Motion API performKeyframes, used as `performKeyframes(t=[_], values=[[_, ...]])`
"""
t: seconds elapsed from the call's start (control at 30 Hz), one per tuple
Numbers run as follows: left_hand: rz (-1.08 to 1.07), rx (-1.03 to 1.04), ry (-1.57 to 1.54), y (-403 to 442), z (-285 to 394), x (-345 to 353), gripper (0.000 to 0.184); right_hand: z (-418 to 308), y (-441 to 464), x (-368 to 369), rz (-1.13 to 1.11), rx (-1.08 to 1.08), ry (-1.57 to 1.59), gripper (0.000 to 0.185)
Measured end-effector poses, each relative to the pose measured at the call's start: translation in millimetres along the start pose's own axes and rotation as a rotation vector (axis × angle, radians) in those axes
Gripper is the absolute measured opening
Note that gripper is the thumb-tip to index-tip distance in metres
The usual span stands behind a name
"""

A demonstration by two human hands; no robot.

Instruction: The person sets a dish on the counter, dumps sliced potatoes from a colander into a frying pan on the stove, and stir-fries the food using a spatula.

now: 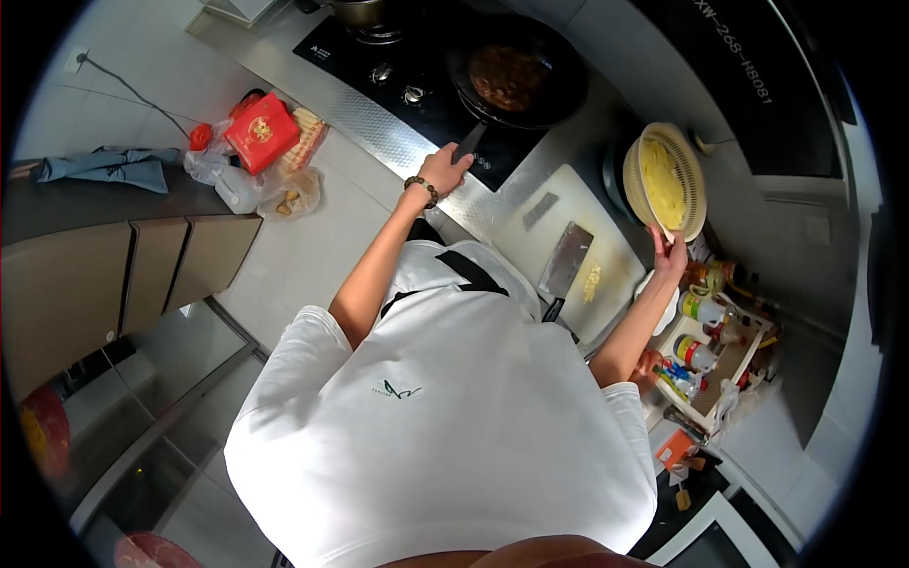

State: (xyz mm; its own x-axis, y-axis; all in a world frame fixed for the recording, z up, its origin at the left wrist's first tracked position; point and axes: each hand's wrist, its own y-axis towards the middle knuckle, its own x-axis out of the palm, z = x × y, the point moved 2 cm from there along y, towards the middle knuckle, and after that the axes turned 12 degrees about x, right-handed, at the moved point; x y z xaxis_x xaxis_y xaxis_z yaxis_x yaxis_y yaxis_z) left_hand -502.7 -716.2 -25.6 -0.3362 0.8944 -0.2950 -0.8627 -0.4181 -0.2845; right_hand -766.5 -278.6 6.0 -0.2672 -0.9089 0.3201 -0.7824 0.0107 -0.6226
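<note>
A black wok (559, 90) with brown food (507, 79) in it sits on the black gas stove (431, 118). My left hand (445, 173), with a beaded bracelet at the wrist, is wrapped round the wok's handle (468, 144). On the right, my right hand (670, 252) grips the near rim of a cream colander (699, 180), which holds yellow sliced food (661, 185) and is tilted. Between my arms lies a white cutting board (540, 232). It bears a cleaver (567, 260), chopped pale bits (592, 283) and a small grey flat piece (541, 210).
A pot (362, 11) stands on the far burner. Right of the board, a rack (705, 407) holds bottles (696, 354). At the left, a red box (260, 133) and plastic bags (295, 192) sit on a counter (90, 213). The range hood (729, 85) hangs at the upper right.
</note>
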Motion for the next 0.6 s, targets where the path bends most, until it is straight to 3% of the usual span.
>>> performKeyframes(t=[0.2, 0.37, 0.6], values=[[-0.015, -0.021, 0.016, 1, -4, 0, 0.038, 6, -10, 9, 0.074, -0.039, -0.018, 0.026], [-0.022, -0.069, 0.019, 3, -6, 2, 0.057, 7, -19, 12, 0.109, -0.074, -0.011, 0.024], [-0.013, -0.018, 0.048, 0, 1, -1, 0.046, 11, -22, 14, 0.128, -0.081, -0.024, 0.020]])
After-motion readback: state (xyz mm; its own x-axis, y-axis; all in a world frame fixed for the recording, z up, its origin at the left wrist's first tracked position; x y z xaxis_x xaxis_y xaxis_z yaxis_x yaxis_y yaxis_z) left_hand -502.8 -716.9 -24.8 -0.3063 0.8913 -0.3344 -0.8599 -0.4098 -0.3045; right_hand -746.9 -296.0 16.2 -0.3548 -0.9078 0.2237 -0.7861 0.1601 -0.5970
